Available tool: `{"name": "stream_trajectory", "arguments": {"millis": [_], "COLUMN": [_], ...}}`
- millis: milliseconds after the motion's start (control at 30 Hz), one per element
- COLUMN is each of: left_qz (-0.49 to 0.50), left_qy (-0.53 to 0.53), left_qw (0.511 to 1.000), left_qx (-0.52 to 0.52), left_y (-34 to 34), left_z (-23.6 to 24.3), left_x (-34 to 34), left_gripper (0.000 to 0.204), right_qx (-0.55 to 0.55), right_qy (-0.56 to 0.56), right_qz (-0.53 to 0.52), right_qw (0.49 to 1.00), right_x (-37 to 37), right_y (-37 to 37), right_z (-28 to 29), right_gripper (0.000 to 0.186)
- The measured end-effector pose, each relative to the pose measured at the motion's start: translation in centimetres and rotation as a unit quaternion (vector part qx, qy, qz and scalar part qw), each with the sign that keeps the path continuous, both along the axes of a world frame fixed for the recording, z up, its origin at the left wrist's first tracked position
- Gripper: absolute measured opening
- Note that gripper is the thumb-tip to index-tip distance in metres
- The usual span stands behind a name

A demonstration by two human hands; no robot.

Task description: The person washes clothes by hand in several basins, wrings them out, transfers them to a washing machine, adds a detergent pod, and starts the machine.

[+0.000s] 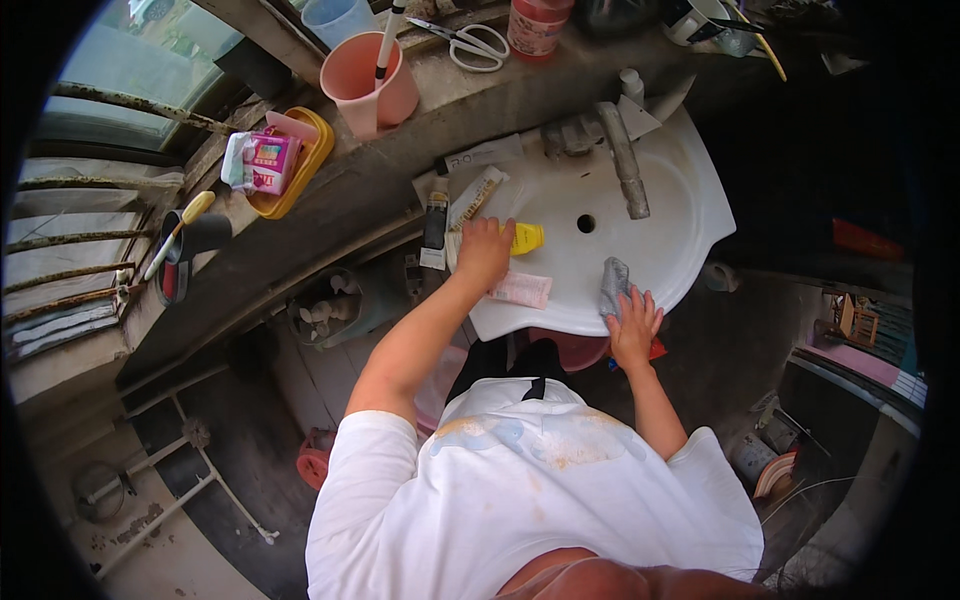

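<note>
I stand at a white washbasin (680,215) with a grey tap (625,160) over its drain. My left hand (484,250) rests on the basin's left rim, its fingers closed on a yellow tube (527,238). A pink sachet (521,289) lies just below that hand. My right hand (634,322) lies on the front rim with spread fingers, pressing the lower end of a grey cloth (613,284). Several tubes and flat packets (470,195) lie along the rim beyond my left hand.
A concrete ledge (350,190) runs behind the basin with a pink cup (368,82) holding a toothbrush, scissors (472,44), a pink jar (537,25) and a yellow tray (296,165) of packets. A pink bucket (572,349) sits under the basin. Window bars are at left.
</note>
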State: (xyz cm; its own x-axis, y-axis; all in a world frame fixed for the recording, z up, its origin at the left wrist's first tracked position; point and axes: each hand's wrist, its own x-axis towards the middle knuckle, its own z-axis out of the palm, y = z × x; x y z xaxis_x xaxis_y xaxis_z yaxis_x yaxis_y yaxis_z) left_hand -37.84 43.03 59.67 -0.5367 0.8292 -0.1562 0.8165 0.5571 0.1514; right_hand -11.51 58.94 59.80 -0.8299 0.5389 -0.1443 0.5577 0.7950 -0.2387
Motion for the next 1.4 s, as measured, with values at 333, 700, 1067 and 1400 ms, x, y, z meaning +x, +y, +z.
{"name": "stream_trajectory", "arguments": {"millis": [333,700,1067,1400], "left_qz": [0.168,0.283,0.158,0.254], "left_qy": [-0.065,-0.061,-0.147,-0.066], "left_qw": [0.963,0.953,0.935,0.961], "left_qx": [0.202,0.094,0.281,0.090], "left_y": [-2.5,-2.9,-4.6,1.2], "left_z": [4.1,-1.1,-0.5,-1.8], "left_x": [-3.5,-5.7,-5.9,-6.2], "left_gripper": [0.056,0.033,0.029,0.053], "right_qx": [0.049,0.053,0.041,0.036], "right_qy": [0.008,0.011,0.015,0.007], "right_qz": [-0.058,-0.047,-0.051,-0.057], "right_qw": [0.997,0.997,0.998,0.998], "right_x": [-1.0,-1.0,-1.4,-1.6], "right_y": [-0.6,-0.5,-0.4,-0.4], "right_z": [-0.7,-0.7,-0.3,-0.1], "right_gripper": [0.040,0.040,0.041,0.041]}}
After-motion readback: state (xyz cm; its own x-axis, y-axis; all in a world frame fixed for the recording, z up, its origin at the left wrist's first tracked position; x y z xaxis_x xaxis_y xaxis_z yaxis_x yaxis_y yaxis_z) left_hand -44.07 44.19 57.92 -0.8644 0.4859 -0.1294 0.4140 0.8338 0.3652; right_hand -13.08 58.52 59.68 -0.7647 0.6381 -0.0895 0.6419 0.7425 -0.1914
